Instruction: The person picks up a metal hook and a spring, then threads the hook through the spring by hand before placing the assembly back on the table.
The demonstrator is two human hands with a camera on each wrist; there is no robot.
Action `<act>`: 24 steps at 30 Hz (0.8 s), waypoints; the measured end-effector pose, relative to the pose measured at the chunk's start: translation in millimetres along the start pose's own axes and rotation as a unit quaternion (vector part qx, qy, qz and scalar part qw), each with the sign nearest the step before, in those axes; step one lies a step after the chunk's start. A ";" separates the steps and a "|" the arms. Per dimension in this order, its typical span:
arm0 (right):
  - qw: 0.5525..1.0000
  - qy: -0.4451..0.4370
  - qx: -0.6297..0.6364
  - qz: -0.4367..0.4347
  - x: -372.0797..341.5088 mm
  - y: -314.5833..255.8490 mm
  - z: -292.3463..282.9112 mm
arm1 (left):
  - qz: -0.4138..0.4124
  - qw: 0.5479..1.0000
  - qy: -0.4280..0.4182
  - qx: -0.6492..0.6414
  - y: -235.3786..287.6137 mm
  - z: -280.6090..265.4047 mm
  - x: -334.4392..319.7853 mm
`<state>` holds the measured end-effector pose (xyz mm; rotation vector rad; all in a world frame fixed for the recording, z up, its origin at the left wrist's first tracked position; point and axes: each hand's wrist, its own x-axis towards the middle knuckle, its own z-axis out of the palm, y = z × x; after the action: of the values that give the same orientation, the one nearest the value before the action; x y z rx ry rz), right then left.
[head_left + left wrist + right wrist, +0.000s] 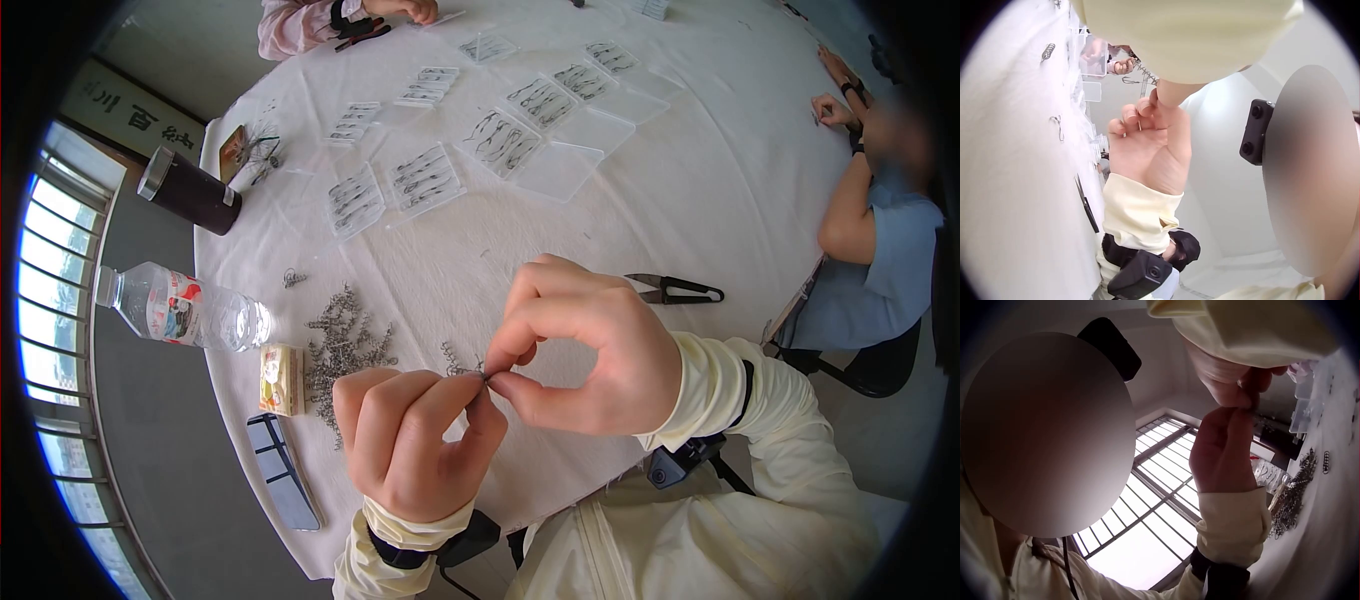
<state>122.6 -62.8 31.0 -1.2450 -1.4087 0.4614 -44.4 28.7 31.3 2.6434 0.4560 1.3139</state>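
In the head view, my left hand (415, 440) and right hand (600, 350) meet at their fingertips, pinching a small dark piece of wire (484, 377). A coiled wire (450, 357) sticks out beyond the left fingers; the left wrist view shows the coil (1146, 73) beside the fingertips of the right hand (1141, 150). The right wrist view has the left hand (1222, 453) below the right hand (1225, 381), their tips together. Left of the hands lies a heap of small wire coils (340, 350). The wire's exact shape between the fingertips is hidden.
Black-handled snips (690, 291) lie beyond my right hand. A phone (283, 470), a small packet (281, 380), a plastic bottle (185, 305) and a dark tumbler (190, 192) line the left side. Several clear boxes (427, 180) of wire pieces stand farther back. Two people sit around the table.
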 end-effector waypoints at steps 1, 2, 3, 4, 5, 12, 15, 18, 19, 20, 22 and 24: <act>1.000 0.001 0.002 0.001 0.0 -0.1 0.0 | 0.012 1.000 0.000 0.017 0.7 -0.5 0.0; 1.000 0.001 0.002 0.001 0.0 0.1 -0.4 | 0.012 1.000 0.000 0.017 1.1 -1.2 0.5; 1.000 -0.001 -0.003 -0.002 0.0 0.9 -0.9 | 0.025 0.999 -0.006 0.022 1.1 -2.1 0.9; 1.000 -0.004 -0.008 -0.005 0.1 1.6 -1.3 | 0.038 0.999 -0.012 0.027 0.9 -2.6 1.1; 1.000 -0.004 -0.008 -0.004 0.3 2.4 -1.6 | 0.039 0.999 -0.012 0.027 0.5 -2.7 0.9; 1.000 -0.007 -0.017 -0.015 0.8 2.8 -1.0 | 0.048 0.998 -0.022 0.023 0.3 -0.4 -0.4; 1.000 -0.010 0.001 -0.005 0.1 1.7 0.4 | 0.023 1.000 -0.012 -0.008 -0.2 3.3 -2.0; 0.999 -0.015 0.028 0.014 -0.5 1.9 0.3 | 0.007 1.000 -0.003 -0.025 -0.2 6.3 -3.5; 0.999 -0.020 0.041 0.025 -0.5 2.1 0.2 | 0.004 1.000 0.000 -0.029 -0.3 7.0 -4.0; 0.999 -0.020 0.041 0.025 -0.5 1.9 -0.2 | 0.004 1.000 0.000 -0.029 -0.3 7.4 -4.3; 0.997 -0.029 0.055 0.040 -0.4 1.4 -1.2 | 0.003 0.999 0.007 -0.042 -0.2 7.7 -5.0; 0.995 -0.033 0.072 0.061 -0.2 2.3 -3.1 | 0.005 0.999 0.008 -0.044 0.1 5.7 -4.2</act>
<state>126.3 -63.3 29.8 -1.2107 -1.3356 0.6822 -42.2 27.2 24.7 2.5689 0.3787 1.3283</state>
